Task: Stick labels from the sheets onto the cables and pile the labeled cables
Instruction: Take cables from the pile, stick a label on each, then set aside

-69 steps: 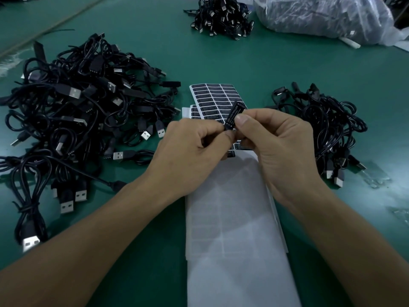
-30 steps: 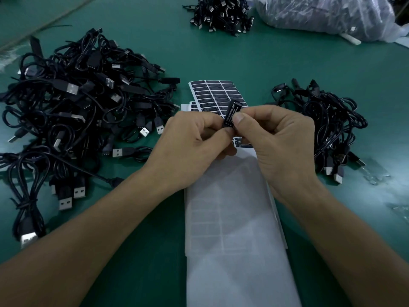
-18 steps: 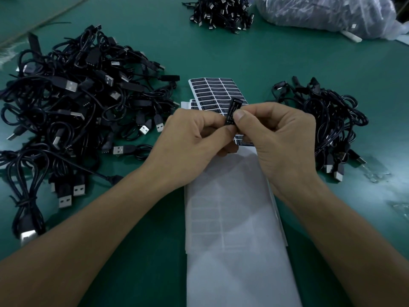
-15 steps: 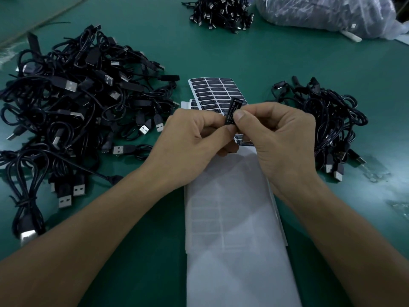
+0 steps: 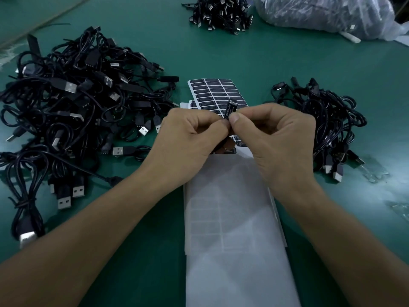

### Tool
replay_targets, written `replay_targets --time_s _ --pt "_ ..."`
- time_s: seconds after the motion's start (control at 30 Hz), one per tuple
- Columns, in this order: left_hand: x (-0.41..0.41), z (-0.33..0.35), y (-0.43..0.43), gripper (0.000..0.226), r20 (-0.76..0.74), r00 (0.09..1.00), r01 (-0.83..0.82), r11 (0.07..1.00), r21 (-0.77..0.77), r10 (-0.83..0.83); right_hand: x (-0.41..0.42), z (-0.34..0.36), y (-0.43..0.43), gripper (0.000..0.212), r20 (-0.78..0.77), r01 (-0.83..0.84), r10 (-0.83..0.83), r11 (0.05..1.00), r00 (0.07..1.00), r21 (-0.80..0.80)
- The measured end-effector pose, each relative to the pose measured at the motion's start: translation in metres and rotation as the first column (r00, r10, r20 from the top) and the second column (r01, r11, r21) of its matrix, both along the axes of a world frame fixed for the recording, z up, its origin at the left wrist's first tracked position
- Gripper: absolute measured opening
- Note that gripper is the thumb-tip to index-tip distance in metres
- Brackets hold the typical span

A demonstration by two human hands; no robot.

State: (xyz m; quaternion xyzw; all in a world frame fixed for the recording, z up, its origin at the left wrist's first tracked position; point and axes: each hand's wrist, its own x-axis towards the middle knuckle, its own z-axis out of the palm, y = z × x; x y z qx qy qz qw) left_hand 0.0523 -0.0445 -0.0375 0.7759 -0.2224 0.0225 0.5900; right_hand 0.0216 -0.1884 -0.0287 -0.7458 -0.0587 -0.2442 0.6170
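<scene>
Both hands meet over the label sheets at the table's middle. My left hand [image 5: 188, 138] and my right hand [image 5: 276, 138] pinch a small black connector block [image 5: 230, 108] of a cable, a black label with white print wrapped on it. The rest of that cable is hidden under my hands. Beneath lies a sheet of black labels [image 5: 212, 91] on top of white, peeled backing sheets [image 5: 232, 218]. A big heap of black USB cables [image 5: 73, 111] lies to the left. A smaller pile of cables [image 5: 327, 122] lies to the right.
At the far edge lie another bundle of cables [image 5: 221, 12] and a clear plastic bag [image 5: 327, 14] of cables. Scraps of clear film [image 5: 376, 171] lie on the green table [image 5: 243, 54] at the right.
My hands have stayed together on the connector, with only small finger shifts as the label is pressed round it. The view has tilted slightly.
</scene>
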Motion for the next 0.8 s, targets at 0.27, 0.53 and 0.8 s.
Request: replay_targets --time_s 0.27,0.53,0.8 --pt "0.0002 -0.0013 0.0009 0.033 0.004 1.000 -0.014 0.998 -0.054 0.014 0.0009 -0.0022 -0.0044 0.018 -0.042 0.139 -0.139 0.990 0.989 0.001" --pt "-0.0022 -0.0002 -0.0013 0.034 0.017 0.999 0.029 0.999 -0.020 -0.029 0.0049 -0.0020 -0.0039 0.020 -0.085 -0.036 0.045 0.994 0.995 0.104" --pt "-0.0059 -0.0051 -0.0027 0.017 0.187 0.981 -0.079 0.988 0.130 0.054 0.0034 -0.0004 -0.0062 0.014 -0.046 -0.045 0.046 0.999 0.998 0.029"
